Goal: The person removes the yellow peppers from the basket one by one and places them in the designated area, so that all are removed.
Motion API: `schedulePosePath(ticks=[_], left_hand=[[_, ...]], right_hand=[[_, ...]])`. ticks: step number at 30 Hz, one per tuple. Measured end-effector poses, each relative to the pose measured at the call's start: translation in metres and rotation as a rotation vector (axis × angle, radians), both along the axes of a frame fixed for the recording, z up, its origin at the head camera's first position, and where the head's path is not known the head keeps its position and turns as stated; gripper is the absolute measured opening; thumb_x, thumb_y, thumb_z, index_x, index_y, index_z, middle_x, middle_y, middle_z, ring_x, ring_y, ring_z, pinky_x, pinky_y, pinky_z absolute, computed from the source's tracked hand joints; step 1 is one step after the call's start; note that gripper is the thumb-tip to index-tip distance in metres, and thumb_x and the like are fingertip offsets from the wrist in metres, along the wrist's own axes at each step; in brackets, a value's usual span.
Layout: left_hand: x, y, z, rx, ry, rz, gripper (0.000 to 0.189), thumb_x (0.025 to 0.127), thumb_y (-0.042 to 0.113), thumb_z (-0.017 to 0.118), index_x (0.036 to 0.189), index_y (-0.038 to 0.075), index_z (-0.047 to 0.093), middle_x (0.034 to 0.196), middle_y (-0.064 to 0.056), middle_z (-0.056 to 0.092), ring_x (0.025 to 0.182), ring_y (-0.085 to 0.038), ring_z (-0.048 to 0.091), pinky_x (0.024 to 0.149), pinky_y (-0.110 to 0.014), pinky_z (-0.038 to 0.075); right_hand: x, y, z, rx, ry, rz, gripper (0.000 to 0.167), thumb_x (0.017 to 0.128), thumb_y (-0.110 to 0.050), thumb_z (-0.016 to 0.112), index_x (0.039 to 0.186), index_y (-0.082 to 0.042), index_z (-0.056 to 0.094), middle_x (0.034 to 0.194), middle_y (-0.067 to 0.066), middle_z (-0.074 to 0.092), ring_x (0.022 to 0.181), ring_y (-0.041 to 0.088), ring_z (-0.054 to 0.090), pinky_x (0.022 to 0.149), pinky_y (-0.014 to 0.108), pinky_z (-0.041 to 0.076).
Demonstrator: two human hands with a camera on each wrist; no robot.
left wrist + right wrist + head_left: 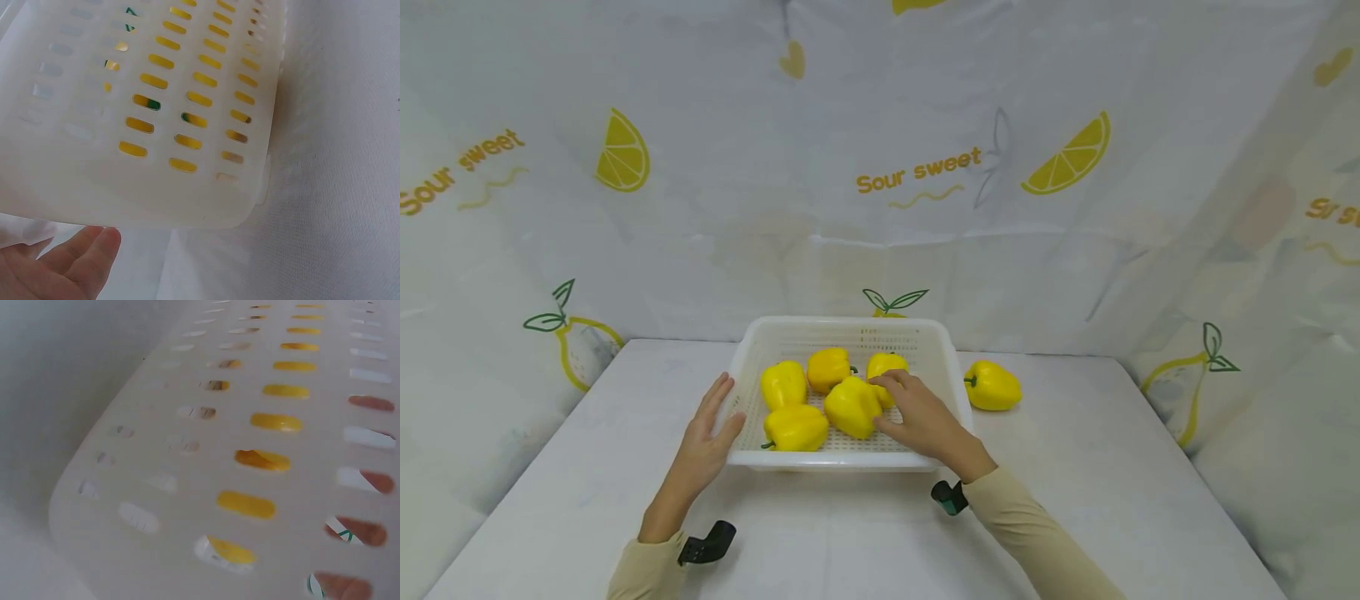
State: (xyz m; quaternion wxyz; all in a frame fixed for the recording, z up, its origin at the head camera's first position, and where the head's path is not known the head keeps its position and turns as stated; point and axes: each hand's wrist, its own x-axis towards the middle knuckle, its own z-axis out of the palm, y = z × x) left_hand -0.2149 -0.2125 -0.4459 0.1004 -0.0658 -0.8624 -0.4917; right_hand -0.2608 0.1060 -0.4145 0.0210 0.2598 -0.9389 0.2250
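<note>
A white plastic basket (850,459) holds several yellow bell peppers, among them a front-left pepper (795,428) and a middle pepper (852,407). My left hand (702,442) is at the basket's left side, fingers extended along its rim; in the left wrist view its fingertips (107,240) show just beyond the basket edge. Inside the basket, my right hand (921,415) hovers with thumb and fingers apart and slightly bent. They are close to the back-right pepper (887,363), partly covering it; whether they touch it is unclear. The right wrist view shows mostly slotted basket wall (187,519).
One more yellow bell pepper (993,386) lies on the white-covered table (1075,483), just right of the basket. A white curtain (737,192) with lemon prints stands behind the table and along both sides.
</note>
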Motion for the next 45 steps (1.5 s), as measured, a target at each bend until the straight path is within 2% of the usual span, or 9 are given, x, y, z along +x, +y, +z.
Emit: schedulePosePath(ticks=[12,21,28,37,45], left_hand=[[-0.002,0.001,0.0,-0.009,0.015,0.0,0.061,0.1,0.013,0.051,0.153,-0.004,0.026,0.165,-0.023,0.014,0.15,-0.049,0.014,0.116,-0.07,0.018],[-0.001,0.0,0.0,-0.001,0.025,0.004,0.061,0.1,0.012,0.051,0.153,-0.006,0.026,0.164,-0.024,0.014,0.15,-0.05,0.015,0.116,-0.07,0.019],[-0.001,0.0,0.0,0.013,0.012,-0.005,0.062,0.101,0.013,0.051,0.153,-0.005,0.025,0.165,-0.023,0.013,0.15,-0.049,0.014,0.116,-0.069,0.019],[-0.002,-0.002,-0.001,0.015,0.025,-0.008,0.061,0.1,0.012,0.052,0.153,-0.005,0.026,0.164,-0.023,0.014,0.15,-0.048,0.014,0.117,-0.069,0.019],[-0.001,-0.001,-0.001,0.015,0.015,-0.009,0.061,0.101,0.012,0.051,0.154,-0.004,0.025,0.165,-0.022,0.013,0.151,-0.048,0.013,0.117,-0.069,0.018]], right_hand=[[-0.004,-0.013,-0.001,0.058,-0.038,0.022,0.056,0.091,-0.033,0.07,0.141,-0.014,0.052,0.147,0.011,0.049,0.132,0.028,0.051,0.111,0.046,0.046],[-0.009,-0.021,-0.004,0.09,-0.087,0.053,0.059,0.089,-0.03,0.072,0.142,-0.017,0.05,0.15,0.009,0.045,0.132,0.028,0.05,0.107,0.047,0.049],[-0.011,-0.023,-0.006,0.109,-0.056,0.088,0.062,0.089,-0.027,0.074,0.144,-0.017,0.048,0.152,0.013,0.04,0.132,0.032,0.051,0.106,0.048,0.049],[-0.012,-0.025,-0.006,0.13,-0.059,0.123,0.065,0.089,-0.028,0.074,0.146,-0.017,0.045,0.154,0.014,0.038,0.134,0.033,0.05,0.11,0.048,0.047],[-0.012,-0.023,-0.008,0.138,-0.034,0.143,0.06,0.089,-0.023,0.074,0.143,-0.014,0.049,0.152,0.016,0.04,0.132,0.035,0.051,0.109,0.049,0.047]])
